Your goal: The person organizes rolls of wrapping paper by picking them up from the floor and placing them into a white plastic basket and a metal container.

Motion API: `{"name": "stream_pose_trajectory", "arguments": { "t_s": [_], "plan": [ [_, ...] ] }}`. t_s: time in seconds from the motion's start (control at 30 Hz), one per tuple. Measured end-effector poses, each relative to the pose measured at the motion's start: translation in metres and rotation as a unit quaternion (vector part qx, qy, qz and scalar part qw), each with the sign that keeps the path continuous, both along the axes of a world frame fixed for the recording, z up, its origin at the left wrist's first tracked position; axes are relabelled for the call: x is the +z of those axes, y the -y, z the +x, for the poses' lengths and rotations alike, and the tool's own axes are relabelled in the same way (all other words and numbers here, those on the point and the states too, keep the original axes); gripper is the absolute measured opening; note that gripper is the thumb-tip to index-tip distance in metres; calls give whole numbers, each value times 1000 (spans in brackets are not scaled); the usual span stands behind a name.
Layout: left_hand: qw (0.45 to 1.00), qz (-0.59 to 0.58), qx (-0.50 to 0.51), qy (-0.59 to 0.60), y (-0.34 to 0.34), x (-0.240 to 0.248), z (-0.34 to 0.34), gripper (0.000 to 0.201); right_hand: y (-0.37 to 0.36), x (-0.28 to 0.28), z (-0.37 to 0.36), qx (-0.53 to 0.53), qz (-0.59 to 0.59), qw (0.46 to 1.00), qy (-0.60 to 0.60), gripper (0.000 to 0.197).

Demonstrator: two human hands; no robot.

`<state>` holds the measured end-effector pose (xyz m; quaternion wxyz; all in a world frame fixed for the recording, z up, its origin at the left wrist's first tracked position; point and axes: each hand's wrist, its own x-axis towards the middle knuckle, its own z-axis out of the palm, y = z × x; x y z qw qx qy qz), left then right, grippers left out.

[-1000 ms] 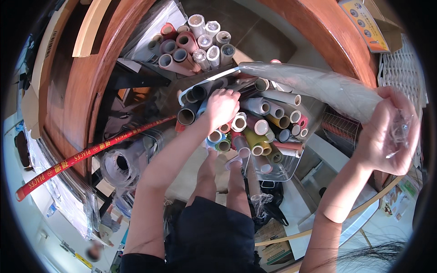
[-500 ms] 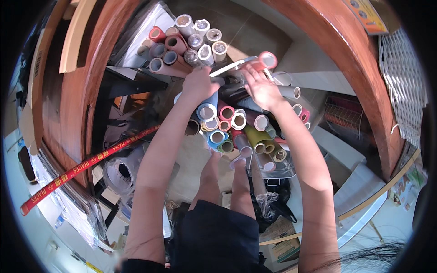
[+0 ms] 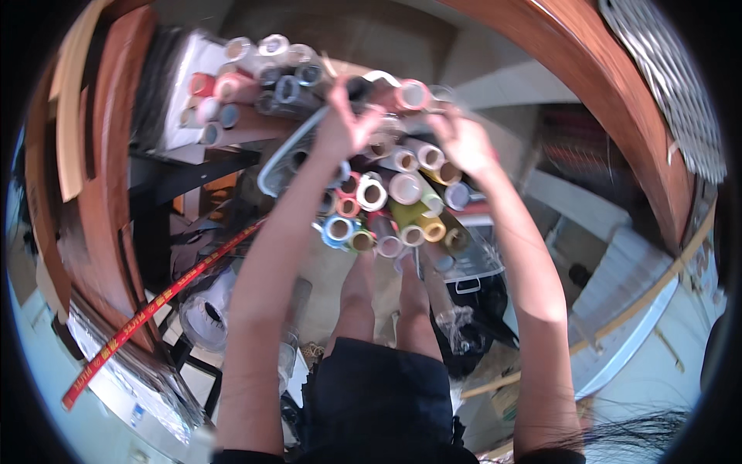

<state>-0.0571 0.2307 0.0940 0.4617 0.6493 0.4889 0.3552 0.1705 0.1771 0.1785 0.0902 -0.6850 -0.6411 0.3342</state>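
Note:
In front of me a bundle of rolls point(image 3: 405, 189) fills a clear plastic bin point(image 3: 270, 172), their round ends facing me in pink, white, blue, olive and clear wrap. My left hand point(image 3: 346, 130) is at the far left of the bundle, thumb and fingers apart. On the far right side my right hand point(image 3: 465, 143) reaches over the rolls, fingers stretched and blurred by motion. Between the two hands sits a roll with a red-pink end point(image 3: 413, 94). Whether either hand presses on a roll is hard to see.
More wrapped rolls point(image 3: 290, 87) stand at the far left. A long red tube point(image 3: 154, 305) slants along the left side. Curved brown wooden edges point(image 3: 595, 100) flank the space, a woven silver panel point(image 3: 665, 85) at right. A black bag point(image 3: 475, 325) lies near my legs.
My view has shifted. The right hand has come off the red-pink roll and moved right of it. The left hand's fingers have spread, and the bin's left rim shows beside my left arm.

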Motion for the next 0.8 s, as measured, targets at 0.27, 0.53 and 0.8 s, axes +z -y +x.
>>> {"name": "stream_pose_trajectory", "arguments": {
  "t_s": [0.27, 0.53, 0.8],
  "plan": [
    [939, 78, -90, -323, 32, 42, -17, 65, 44, 15, 77, -338, 219, 893, -202, 28],
    [961, 182, -8, -207, 106, 84, 10, 40, 267, -138, 214, -277, -10, 957, 89, 79],
    [966, 136, -24, -219, 189, 76, 13, 32, 269, -165, 137, -292, 29, 940, 176, 68]
  ]
}}
